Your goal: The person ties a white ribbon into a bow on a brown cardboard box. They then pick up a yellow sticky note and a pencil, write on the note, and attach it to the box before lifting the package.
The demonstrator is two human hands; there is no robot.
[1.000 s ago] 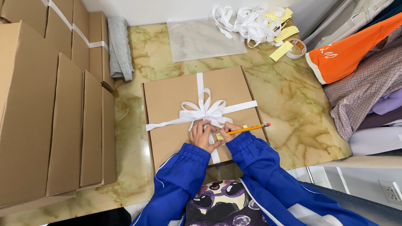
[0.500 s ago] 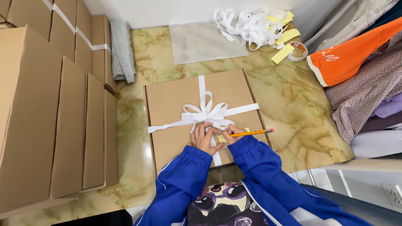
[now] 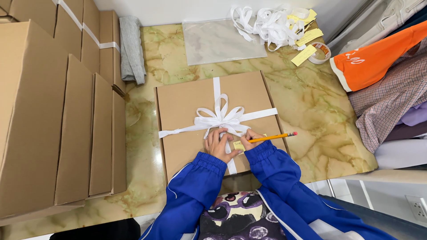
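Now the right hand [image 3: 252,135] pinches a pencil [image 3: 272,138] over a yellow note [image 3: 239,145]; the left hand [image 3: 218,144] rests, fingers loosely spread, on the box [image 3: 187,106].

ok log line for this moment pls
left hand: pressing on ribbon | right hand: holding pencil over yellow note | box: brown, white ribbon bow

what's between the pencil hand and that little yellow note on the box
Nothing visible. The right hand holds the pencil right at the yellow note on the box; the left hand rests beside it on the ribbon.
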